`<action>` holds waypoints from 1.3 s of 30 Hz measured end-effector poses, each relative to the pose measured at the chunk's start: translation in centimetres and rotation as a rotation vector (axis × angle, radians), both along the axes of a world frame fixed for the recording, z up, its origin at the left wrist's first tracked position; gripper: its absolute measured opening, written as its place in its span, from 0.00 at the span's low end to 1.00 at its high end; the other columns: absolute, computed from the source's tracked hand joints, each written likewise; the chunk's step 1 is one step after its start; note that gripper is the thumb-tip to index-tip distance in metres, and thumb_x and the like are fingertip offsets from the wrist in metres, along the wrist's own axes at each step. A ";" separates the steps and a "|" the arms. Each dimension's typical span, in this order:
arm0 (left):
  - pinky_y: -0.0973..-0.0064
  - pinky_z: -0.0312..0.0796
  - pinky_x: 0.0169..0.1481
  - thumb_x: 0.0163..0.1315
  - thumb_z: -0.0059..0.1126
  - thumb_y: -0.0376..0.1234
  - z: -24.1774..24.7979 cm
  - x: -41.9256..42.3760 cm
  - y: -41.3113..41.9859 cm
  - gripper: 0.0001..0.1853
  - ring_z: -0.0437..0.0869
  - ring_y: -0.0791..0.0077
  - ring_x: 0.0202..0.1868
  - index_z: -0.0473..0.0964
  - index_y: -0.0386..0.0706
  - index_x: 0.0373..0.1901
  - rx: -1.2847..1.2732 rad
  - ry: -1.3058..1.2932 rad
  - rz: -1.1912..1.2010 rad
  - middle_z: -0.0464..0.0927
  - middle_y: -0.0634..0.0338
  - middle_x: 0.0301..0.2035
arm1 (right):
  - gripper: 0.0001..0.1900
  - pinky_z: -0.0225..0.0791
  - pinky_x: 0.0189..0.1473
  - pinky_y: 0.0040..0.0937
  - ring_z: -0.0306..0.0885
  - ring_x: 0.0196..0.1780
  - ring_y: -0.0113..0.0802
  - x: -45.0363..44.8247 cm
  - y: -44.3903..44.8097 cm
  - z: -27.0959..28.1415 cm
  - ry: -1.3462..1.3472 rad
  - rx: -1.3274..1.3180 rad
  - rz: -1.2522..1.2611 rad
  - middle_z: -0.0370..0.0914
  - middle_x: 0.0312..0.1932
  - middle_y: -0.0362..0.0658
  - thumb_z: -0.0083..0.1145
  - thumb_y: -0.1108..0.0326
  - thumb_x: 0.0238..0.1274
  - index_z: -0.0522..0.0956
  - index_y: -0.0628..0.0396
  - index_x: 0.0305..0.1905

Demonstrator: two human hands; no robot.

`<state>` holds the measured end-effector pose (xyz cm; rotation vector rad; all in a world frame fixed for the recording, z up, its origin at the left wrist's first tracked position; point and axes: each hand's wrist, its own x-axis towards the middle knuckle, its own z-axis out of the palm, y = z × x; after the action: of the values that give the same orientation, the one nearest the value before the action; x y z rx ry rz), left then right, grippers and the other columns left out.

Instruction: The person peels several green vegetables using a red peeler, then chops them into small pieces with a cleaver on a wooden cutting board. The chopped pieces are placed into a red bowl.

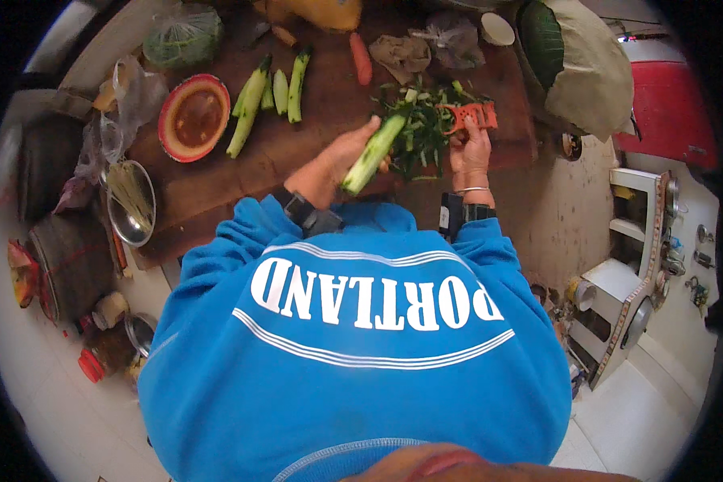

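A mostly peeled cucumber [373,155], pale with dark green streaks, lies slanted in my left hand [352,147]. Its upper end reaches over a pile of dark green peelings [425,141] on the brown wooden table [313,138]. My right hand [473,150] grips an orange plastic peeler [479,115] at the right of that pile, apart from the cucumber. Several peeled cucumber pieces [250,111] rest farther left on the tabletop. Above the pile is a carrot [361,58].
A red-rimmed bowl [167,135] of brownish liquid stands left of the peeled pieces. Near the table's left edge is a metal bowl [134,232] holding pale strands. Plastic bags [184,36] and a white cup [497,29] sit along the back. A white shelf rack [623,271] stands at right.
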<state>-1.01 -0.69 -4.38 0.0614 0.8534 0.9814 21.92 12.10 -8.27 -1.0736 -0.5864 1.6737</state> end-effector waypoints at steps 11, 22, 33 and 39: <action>0.71 0.76 0.28 0.77 0.33 0.53 -0.1 1.4 0.4 0.27 0.76 0.68 0.28 0.69 0.39 0.53 -0.145 -0.044 -0.082 0.75 0.53 0.32 | 0.08 0.58 0.22 0.19 0.67 0.26 0.19 -2.9 -0.8 -0.6 -0.077 -0.012 0.040 0.77 0.34 0.33 0.60 0.70 0.65 0.76 0.51 0.47; 0.76 0.75 0.25 0.74 0.40 0.55 -1.1 1.3 0.8 0.29 0.77 0.70 0.27 0.70 0.38 0.53 0.016 -0.021 0.043 0.74 0.54 0.30 | 0.09 0.61 0.25 0.21 0.68 0.27 0.19 -5.6 -3.6 0.5 0.054 -0.021 0.358 0.77 0.35 0.32 0.62 0.70 0.63 0.77 0.52 0.47; 0.71 0.79 0.33 0.78 0.34 0.51 -2.6 -0.2 1.5 0.26 0.80 0.67 0.30 0.69 0.38 0.56 -0.146 -0.086 0.046 0.77 0.53 0.34 | 0.10 0.60 0.24 0.18 0.68 0.28 0.18 -2.4 -2.4 -0.4 0.153 0.040 0.246 0.77 0.36 0.33 0.60 0.72 0.65 0.75 0.51 0.49; 0.72 0.78 0.30 0.78 0.33 0.49 -2.2 0.6 1.6 0.25 0.79 0.68 0.28 0.71 0.37 0.53 -0.072 -0.046 0.032 0.77 0.53 0.34 | 0.15 0.62 0.29 0.15 0.73 0.33 0.18 -6.6 -4.2 -0.5 0.109 0.017 0.366 0.80 0.40 0.33 0.63 0.72 0.61 0.76 0.53 0.52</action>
<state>-0.43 0.92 -6.58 -0.0359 0.8490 0.9782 15.37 7.88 -8.72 -0.8934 -0.7582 2.0244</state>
